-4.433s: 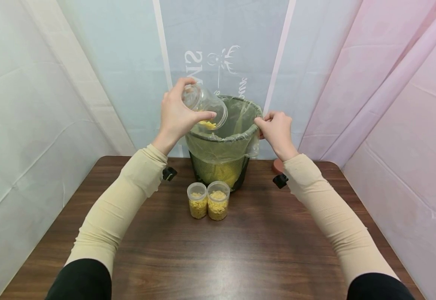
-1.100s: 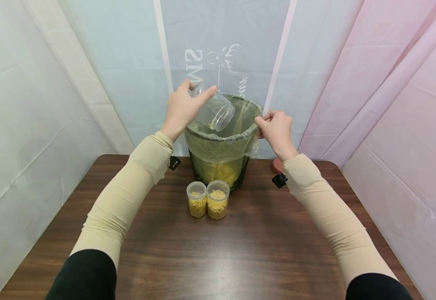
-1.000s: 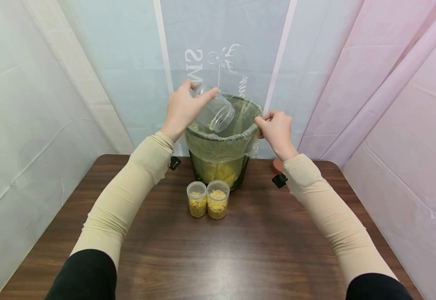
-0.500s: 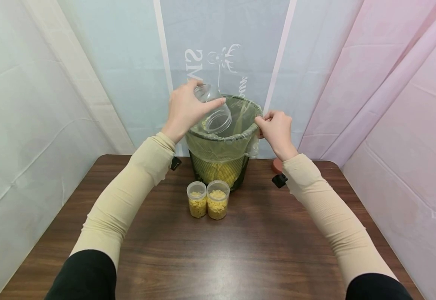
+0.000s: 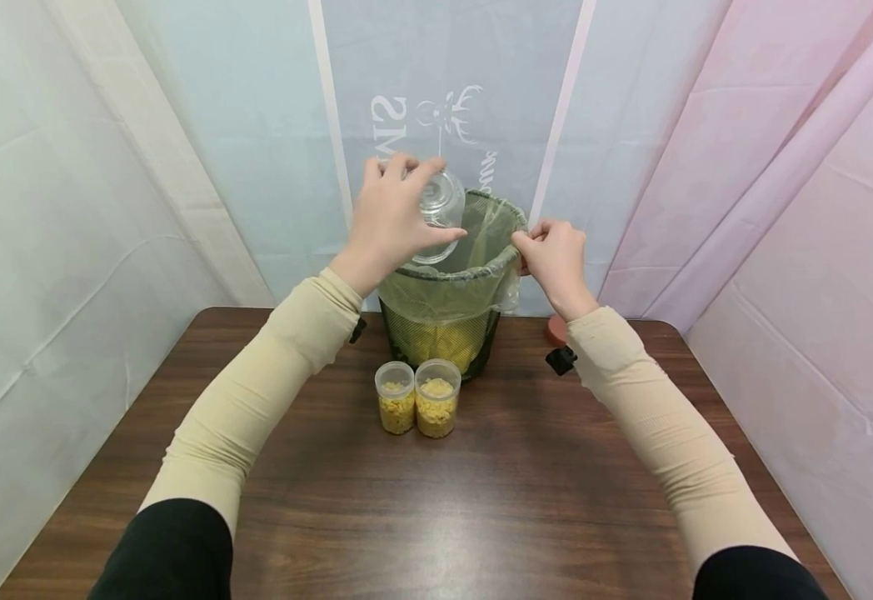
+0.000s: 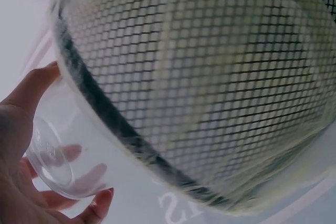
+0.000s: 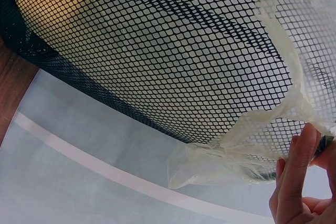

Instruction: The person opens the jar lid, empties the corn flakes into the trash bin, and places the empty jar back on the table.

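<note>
My left hand [image 5: 391,208] grips a clear jar [image 5: 447,200], thumb on one side and fingers on the other. The jar is tipped over the lined mesh bin, base up and mouth down, and its wall looks see-through. In the left wrist view the jar [image 6: 79,166] is beside the bin's rim [image 6: 113,124]. My right hand [image 5: 556,254] pinches the right side of the bin's rim [image 5: 466,275], where the thin plastic liner [image 7: 202,166] folds over it. Yellow stuff [image 5: 447,346] shows through the mesh low in the bin.
Two clear jars, a left one [image 5: 396,410] and a right one [image 5: 437,412], stand side by side before the bin, partly filled with yellow flakes. A reddish round lid [image 5: 556,330] lies on the brown table [image 5: 436,508] beside my right wrist. Curtains hang behind and on both sides.
The left hand has moved right and turned the jar further over, so its base now faces up. The yellow flakes seen in it earlier no longer show. The right hand stays at the rim.
</note>
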{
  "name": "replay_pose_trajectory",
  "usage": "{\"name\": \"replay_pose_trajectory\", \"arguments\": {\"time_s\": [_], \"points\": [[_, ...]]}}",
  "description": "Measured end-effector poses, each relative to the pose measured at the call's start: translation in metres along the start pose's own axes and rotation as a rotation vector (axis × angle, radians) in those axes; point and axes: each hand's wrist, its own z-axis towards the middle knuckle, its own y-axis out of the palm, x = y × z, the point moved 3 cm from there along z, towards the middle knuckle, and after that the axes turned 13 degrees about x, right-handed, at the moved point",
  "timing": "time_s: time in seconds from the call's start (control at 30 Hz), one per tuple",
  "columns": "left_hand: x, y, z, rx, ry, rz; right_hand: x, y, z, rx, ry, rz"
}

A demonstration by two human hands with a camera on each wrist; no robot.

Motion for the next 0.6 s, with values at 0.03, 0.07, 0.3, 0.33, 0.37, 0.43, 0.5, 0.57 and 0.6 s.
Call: {"name": "replay_pose_trajectory", "arguments": {"time_s": [0.03, 0.07, 0.3, 0.33, 0.37, 0.43, 0.5, 0.57, 0.6], "points": [[0.0021, -0.0006, 0.0001, 0.002, 0.033, 0.008, 0.0000, 0.0000, 0.0001, 0.000, 0.001, 0.002], [0.0040, -0.0010, 0.0002, 0.000, 0.064, 0.019, -0.0002, -0.0003, 0.0002, 0.001, 0.002, 0.005], [0.0099, -0.0010, -0.0008, 0.037, 0.214, 0.020, -0.0009, -0.0009, -0.0003, 0.001, -0.003, 0.010], [0.0098, -0.0010, -0.0008, 0.041, 0.217, 0.019, -0.0008, -0.0008, -0.0004, -0.001, -0.001, 0.011], [0.0096, -0.0010, -0.0007, 0.042, 0.215, 0.018, -0.0008, -0.0008, -0.0005, -0.001, 0.000, 0.009], [0.0090, -0.0012, 0.0000, 0.043, 0.204, 0.014, -0.0008, -0.0009, -0.0006, -0.002, 0.002, 0.014], [0.0078, -0.0013, 0.0010, 0.045, 0.187, 0.015, -0.0008, -0.0013, -0.0003, 0.000, 0.005, 0.020], [0.0058, -0.0013, 0.0024, 0.039, 0.152, 0.011, -0.0007, -0.0016, 0.0001, 0.001, 0.005, 0.023], [0.0047, -0.0012, 0.0033, 0.032, 0.128, 0.008, -0.0007, -0.0017, 0.0003, 0.001, 0.005, 0.024]]}}
